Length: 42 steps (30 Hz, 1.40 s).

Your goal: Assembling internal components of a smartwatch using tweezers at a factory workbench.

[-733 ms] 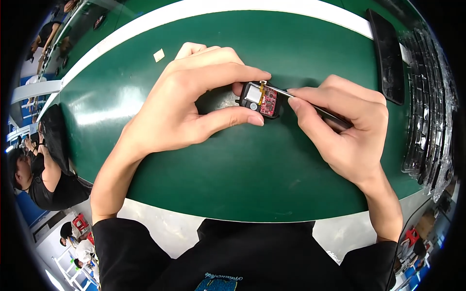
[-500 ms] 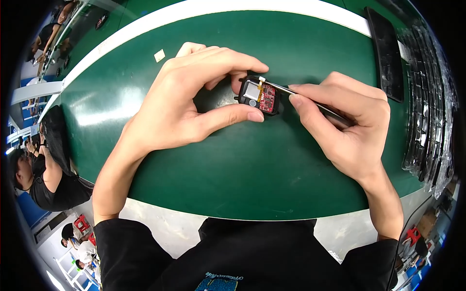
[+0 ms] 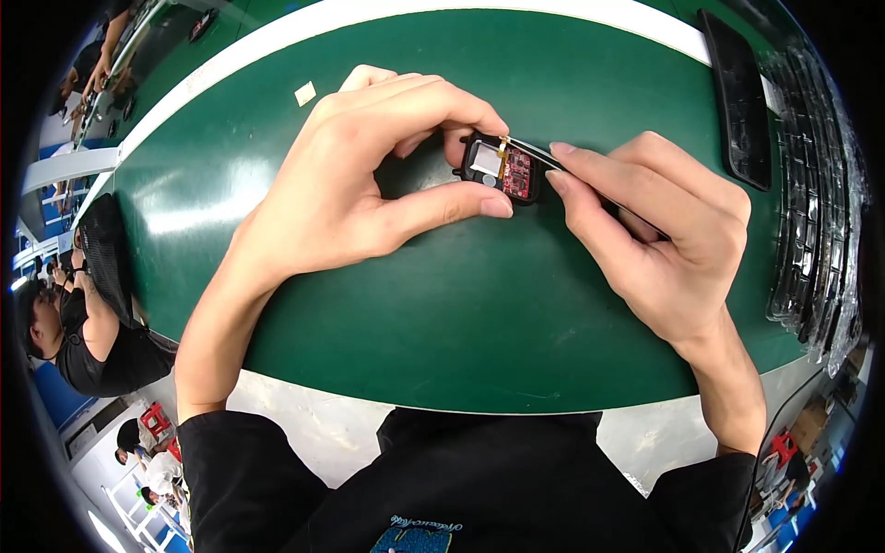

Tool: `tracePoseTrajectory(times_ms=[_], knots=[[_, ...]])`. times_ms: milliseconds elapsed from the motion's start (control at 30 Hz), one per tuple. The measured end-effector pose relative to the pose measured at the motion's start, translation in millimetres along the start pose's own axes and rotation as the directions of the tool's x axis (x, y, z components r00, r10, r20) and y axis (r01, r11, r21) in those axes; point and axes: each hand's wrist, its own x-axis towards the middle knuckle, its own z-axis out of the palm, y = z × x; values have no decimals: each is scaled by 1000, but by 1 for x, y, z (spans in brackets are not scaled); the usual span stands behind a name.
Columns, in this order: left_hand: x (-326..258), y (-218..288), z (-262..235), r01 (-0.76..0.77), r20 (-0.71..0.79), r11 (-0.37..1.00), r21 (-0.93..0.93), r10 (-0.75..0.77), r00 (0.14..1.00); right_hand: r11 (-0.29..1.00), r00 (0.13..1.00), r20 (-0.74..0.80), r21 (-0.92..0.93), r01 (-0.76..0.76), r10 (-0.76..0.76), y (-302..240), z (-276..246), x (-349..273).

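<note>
My left hand (image 3: 373, 175) grips a small black device case (image 3: 477, 147) between thumb and fingers, its inside facing up. Within the case sit a red circuit board (image 3: 519, 173), a silver-grey rectangular part (image 3: 485, 163) and a small round grey disc (image 3: 489, 181). A thin gold-coloured flex strip (image 3: 503, 158) runs beside the board. In my right hand (image 3: 659, 221) is a pair of metal tweezers (image 3: 539, 155), pinched between thumb and forefinger. Their tips are at the strip's upper end, by my left forefinger; whether they grip it I cannot tell.
A pale square piece (image 3: 305, 93) lies on the green table (image 3: 442, 332) beyond my left hand. A black tray (image 3: 735, 101) and a stack of clear-wrapped black trays (image 3: 807, 203) stand at the right. A person in black (image 3: 111, 341) sits at the left.
The case in my left hand has shifted slightly to the right and away from me. The tweezer tips have moved along with it and now sit closer to my left forefinger.
</note>
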Motion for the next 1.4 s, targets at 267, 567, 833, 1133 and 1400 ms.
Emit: tracePoseTrajectory(times_ms=[267, 567, 833, 1133, 1400], knots=[[-3, -10, -11, 5, 69, 995, -102, 2, 998, 954, 974, 111, 206, -217, 197, -4, -5, 2], [1, -8, -13, -5, 118, 995, -100, 17, 993, 951, 965, 143, 191, -243, 218, -4, -8, 1], [1, -8, -12, 1, 117, 995, -95, 10, 993, 950, 961, 159, 182, -254, 227, -5, -8, 3], [1, -8, -10, -23, 115, 997, -79, 32, 993, 953, 961, 170, 177, -246, 216, -5, -9, 4], [4, -4, -12, -67, 146, 997, -35, 72, 987, 955, 968, 152, 190, -227, 200, -4, -7, 1]])
